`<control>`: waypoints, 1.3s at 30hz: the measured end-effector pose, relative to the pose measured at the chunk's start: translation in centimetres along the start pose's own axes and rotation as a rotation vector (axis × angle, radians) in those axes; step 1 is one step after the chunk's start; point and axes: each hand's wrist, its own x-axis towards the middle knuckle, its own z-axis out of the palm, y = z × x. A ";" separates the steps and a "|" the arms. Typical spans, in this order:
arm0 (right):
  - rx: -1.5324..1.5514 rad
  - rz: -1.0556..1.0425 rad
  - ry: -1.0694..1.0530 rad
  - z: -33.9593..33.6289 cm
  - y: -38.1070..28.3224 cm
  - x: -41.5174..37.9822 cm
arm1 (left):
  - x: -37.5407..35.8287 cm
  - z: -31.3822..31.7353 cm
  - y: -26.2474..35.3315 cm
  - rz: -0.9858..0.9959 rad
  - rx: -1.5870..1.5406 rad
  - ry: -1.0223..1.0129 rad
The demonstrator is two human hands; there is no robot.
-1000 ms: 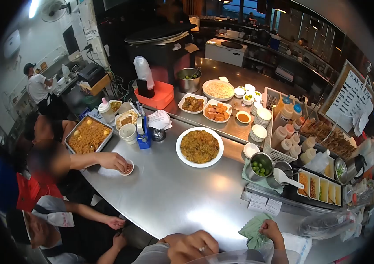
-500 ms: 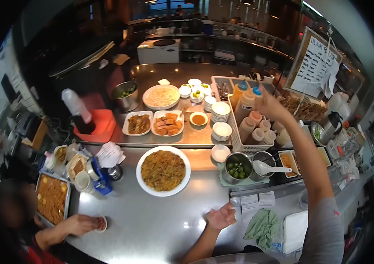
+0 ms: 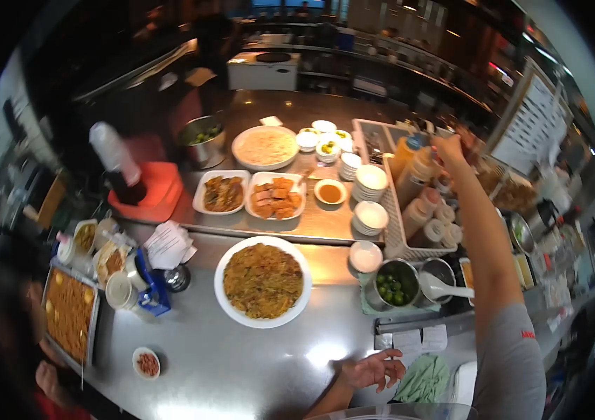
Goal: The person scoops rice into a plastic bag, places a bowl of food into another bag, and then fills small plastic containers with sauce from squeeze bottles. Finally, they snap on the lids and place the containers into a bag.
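My right hand (image 3: pixel 448 145) reaches far forward over the back of the white basket (image 3: pixel 397 238) of squeeze bottles; its fingers are closed around something small I cannot make out. Over the front of the steel counter (image 3: pixel 241 371), my left hand (image 3: pixel 376 369) is empty with its fingers apart, close to a green cloth (image 3: pixel 423 378). A steel pot of green citrus (image 3: pixel 394 285) stands ahead of it. A large white plate of noodles (image 3: pixel 262 281) lies at the middle of the counter.
A co-worker's hand (image 3: pixel 49 381) is at the lower left, near a tray of orange food (image 3: pixel 70 315) and a small bowl of red bits (image 3: pixel 147 364). Stacked white bowls (image 3: pixel 369 183) and dishes of cut orange food (image 3: pixel 276 199) stand behind the plate.
My right hand has gone from open above the bottles to closed farther back. My left hand has shifted right. The co-worker has let go of the small bowl. The view has turned slightly.
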 end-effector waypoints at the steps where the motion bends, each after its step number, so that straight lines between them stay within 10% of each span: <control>1: -0.110 -0.216 -0.001 0.9 1.8 2.5 | 0.1 0.2 0.1 -0.052 0.025 0.031; 7: -0.608 -0.657 -0.173 2.1 -5.5 -7.7 | 0.9 1.1 -0.1 -0.040 0.017 0.055; 22: -0.534 -0.813 -0.718 4.1 -10.7 -18.8 | 0.7 1.0 -0.4 0.020 -0.024 -0.108; 39: -0.110 -1.526 -0.354 9.0 -19.3 -25.7 | -0.1 2.3 0.6 0.045 0.113 0.008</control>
